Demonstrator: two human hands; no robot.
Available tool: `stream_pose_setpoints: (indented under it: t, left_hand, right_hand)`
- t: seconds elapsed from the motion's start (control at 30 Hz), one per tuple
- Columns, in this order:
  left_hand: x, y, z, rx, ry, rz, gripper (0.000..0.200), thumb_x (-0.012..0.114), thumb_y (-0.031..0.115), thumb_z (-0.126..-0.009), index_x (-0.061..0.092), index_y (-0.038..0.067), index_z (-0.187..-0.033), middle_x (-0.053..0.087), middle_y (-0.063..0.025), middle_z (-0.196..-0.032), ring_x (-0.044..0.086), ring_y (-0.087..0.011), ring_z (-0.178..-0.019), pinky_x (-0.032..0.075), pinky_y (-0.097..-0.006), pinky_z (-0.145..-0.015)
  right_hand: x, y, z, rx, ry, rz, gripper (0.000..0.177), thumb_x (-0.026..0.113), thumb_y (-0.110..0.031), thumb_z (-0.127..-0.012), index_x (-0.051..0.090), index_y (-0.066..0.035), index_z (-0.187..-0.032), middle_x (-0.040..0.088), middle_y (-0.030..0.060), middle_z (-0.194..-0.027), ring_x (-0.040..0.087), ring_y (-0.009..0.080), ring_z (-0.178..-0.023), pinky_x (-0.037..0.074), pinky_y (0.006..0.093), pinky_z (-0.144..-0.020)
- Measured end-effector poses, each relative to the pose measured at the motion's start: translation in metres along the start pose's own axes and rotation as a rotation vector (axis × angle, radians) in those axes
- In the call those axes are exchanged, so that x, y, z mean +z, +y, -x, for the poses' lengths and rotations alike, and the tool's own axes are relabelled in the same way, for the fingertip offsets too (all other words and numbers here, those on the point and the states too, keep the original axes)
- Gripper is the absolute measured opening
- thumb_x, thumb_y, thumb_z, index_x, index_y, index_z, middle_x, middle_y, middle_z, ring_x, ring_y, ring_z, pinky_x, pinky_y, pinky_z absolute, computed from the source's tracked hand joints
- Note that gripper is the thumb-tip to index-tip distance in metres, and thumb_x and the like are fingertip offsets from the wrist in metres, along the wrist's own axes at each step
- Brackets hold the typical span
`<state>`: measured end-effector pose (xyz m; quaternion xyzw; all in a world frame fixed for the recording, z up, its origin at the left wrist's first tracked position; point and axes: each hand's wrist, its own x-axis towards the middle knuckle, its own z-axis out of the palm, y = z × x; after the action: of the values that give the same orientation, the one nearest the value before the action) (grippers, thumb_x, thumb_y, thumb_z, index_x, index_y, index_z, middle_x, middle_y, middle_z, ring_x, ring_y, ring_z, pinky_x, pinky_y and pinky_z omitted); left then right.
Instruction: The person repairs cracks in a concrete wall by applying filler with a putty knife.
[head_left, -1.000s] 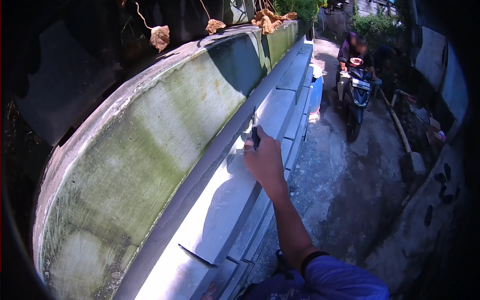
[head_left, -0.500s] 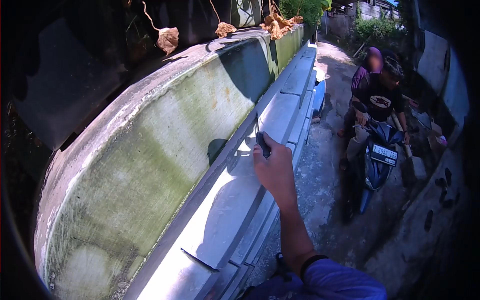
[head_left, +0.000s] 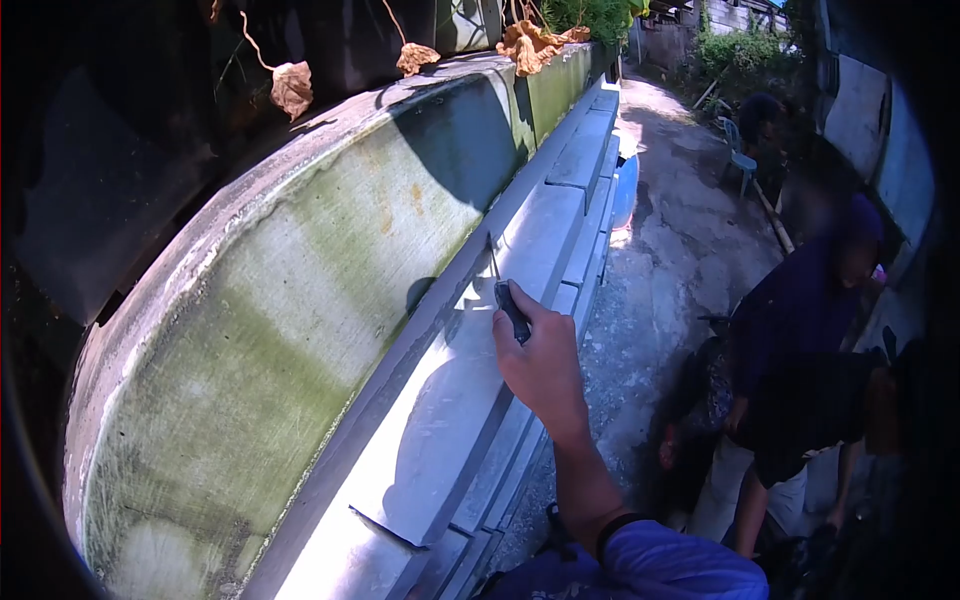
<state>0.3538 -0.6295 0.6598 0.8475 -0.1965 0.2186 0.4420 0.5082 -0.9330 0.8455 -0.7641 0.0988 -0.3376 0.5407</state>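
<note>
My right hand [head_left: 543, 372] is closed around the black handle [head_left: 513, 312] of a slim tool. Its thin shaft [head_left: 494, 262] points up and away along a ledge of pale grey blocks [head_left: 440, 440]. The tip is near the dark grey strip where the blocks meet a moss-stained concrete wall [head_left: 300, 330]; whether it touches cannot be made out. What kind of tool it is does not show clearly. Shadows of the hand and tool fall on the blocks. My left hand is out of view.
Dried leaves [head_left: 292, 90] hang over the wall's rim. On the right, people on a motorbike [head_left: 800, 400] are close by in the lane [head_left: 650, 260]. Farther back stand a blue container [head_left: 625, 190] and a plastic chair [head_left: 738, 150].
The motorbike and its riders have come much nearer, toward the lower right. My right hand has shifted slightly left and down with the tool, and more of its shaft shows.
</note>
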Motion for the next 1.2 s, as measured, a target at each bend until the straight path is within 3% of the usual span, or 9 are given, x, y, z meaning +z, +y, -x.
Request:
stream_pose_setpoints:
  t: [0.1, 0.2, 0.3, 0.4, 0.67, 0.9, 1.0, 1.1, 1.2]
  left_hand:
    - [-0.001, 0.002, 0.0, -0.011, -0.008, -0.002, 0.019, 0.061, 0.015, -0.087, 0.071, 0.002, -0.096, 0.072, -0.0172, -0.092, 0.07, -0.0296, -0.079, 0.056, -0.0385, -0.072]
    - [-0.001, 0.002, 0.001, -0.027, -0.015, 0.011, 0.019, 0.06, 0.014, -0.087, 0.071, 0.001, -0.096, 0.072, -0.0173, -0.092, 0.07, -0.0295, -0.079, 0.056, -0.0384, -0.072]
    - [0.001, 0.003, -0.001, -0.041, -0.016, 0.017, 0.019, 0.06, 0.014, -0.087, 0.071, 0.001, -0.096, 0.072, -0.0173, -0.092, 0.07, -0.0295, -0.079, 0.056, -0.0383, -0.072]
    - [0.001, 0.004, 0.002, -0.065, -0.026, 0.016, 0.018, 0.06, 0.013, -0.087, 0.071, 0.001, -0.096, 0.072, -0.0174, -0.092, 0.07, -0.0295, -0.079, 0.056, -0.0383, -0.072]
    - [-0.003, 0.008, 0.01, -0.16, -0.055, 0.05, 0.018, 0.06, 0.012, -0.087, 0.071, 0.001, -0.095, 0.072, -0.0175, -0.092, 0.07, -0.0294, -0.08, 0.056, -0.0381, -0.072]
    - [-0.023, -0.001, 0.051, -0.471, -0.086, 0.31, 0.017, 0.059, 0.011, -0.088, 0.07, 0.0, -0.095, 0.072, -0.0176, -0.092, 0.07, -0.0293, -0.08, 0.056, -0.0379, -0.072]
    - [-0.02, 0.034, 0.013, 0.432, 0.022, 0.045, 0.011, 0.057, 0.001, -0.088, 0.068, -0.001, -0.088, 0.071, -0.0186, -0.091, 0.072, -0.029, -0.081, 0.056, -0.0371, -0.068]
    - [-0.017, 0.014, 0.023, 0.555, 0.002, -0.045, 0.008, 0.059, -0.005, -0.083, 0.065, 0.0, -0.083, 0.072, -0.0169, -0.087, 0.072, -0.0304, -0.081, 0.055, -0.0397, -0.065]
    - [-0.025, 0.046, 0.02, 0.455, -0.061, -0.003, 0.012, 0.062, -0.01, -0.078, 0.066, 0.001, -0.08, 0.072, -0.0139, -0.084, 0.072, -0.0304, -0.081, 0.054, -0.0397, -0.063]
  right_hand:
    - [0.005, 0.014, -0.013, -0.094, 0.045, 0.111, 0.047, 0.055, -0.016, -0.093, 0.055, 0.013, -0.13, 0.063, 0.0236, -0.068, 0.065, 0.0354, -0.068, 0.05, 0.043, -0.075]
    - [-0.003, 0.003, -0.002, 0.057, -0.055, 0.048, 0.047, 0.055, -0.018, -0.094, 0.056, 0.012, -0.13, 0.065, 0.0243, -0.072, 0.063, 0.0366, -0.076, 0.049, 0.044, -0.08]
    - [-0.001, 0.002, -0.006, 0.03, 0.022, 0.041, 0.04, 0.059, -0.014, -0.091, 0.061, 0.012, -0.122, 0.067, 0.0292, -0.079, 0.071, 0.0337, -0.072, 0.053, 0.0379, -0.073]
    - [0.0, 0.013, -0.014, -0.065, 0.038, 0.109, 0.044, 0.055, -0.016, -0.094, 0.057, 0.012, -0.127, 0.065, 0.0254, -0.07, 0.065, 0.0385, -0.067, 0.051, 0.0451, -0.074]
    - [-0.001, 0.003, -0.01, -0.071, 0.044, 0.118, 0.027, 0.051, -0.011, -0.094, 0.063, 0.011, -0.106, 0.063, 0.0269, -0.067, 0.066, 0.042, -0.066, 0.05, 0.0475, -0.07]
    - [-0.016, -0.013, -0.004, -0.022, -0.091, 0.072, 0.024, 0.048, -0.011, -0.096, 0.062, 0.009, -0.094, 0.061, 0.0264, -0.064, 0.063, 0.0446, -0.066, 0.047, 0.0509, -0.073]
    - [-0.024, -0.024, 0.006, 0.053, -0.084, 0.047, 0.025, 0.049, -0.011, -0.096, 0.062, 0.009, -0.09, 0.062, 0.0275, -0.067, 0.064, 0.0462, -0.073, 0.048, 0.0507, -0.075]
    - [-0.011, -0.007, 0.014, -0.041, -0.053, 0.115, 0.025, 0.048, -0.011, -0.096, 0.062, 0.01, -0.09, 0.064, 0.0293, -0.071, 0.065, 0.0472, -0.075, 0.05, 0.0496, -0.075]
    - [0.003, 0.006, -0.007, -0.099, 0.023, 0.185, 0.027, 0.048, -0.011, -0.096, 0.062, 0.011, -0.091, 0.065, 0.0314, -0.075, 0.065, 0.0481, -0.077, 0.051, 0.051, -0.077]
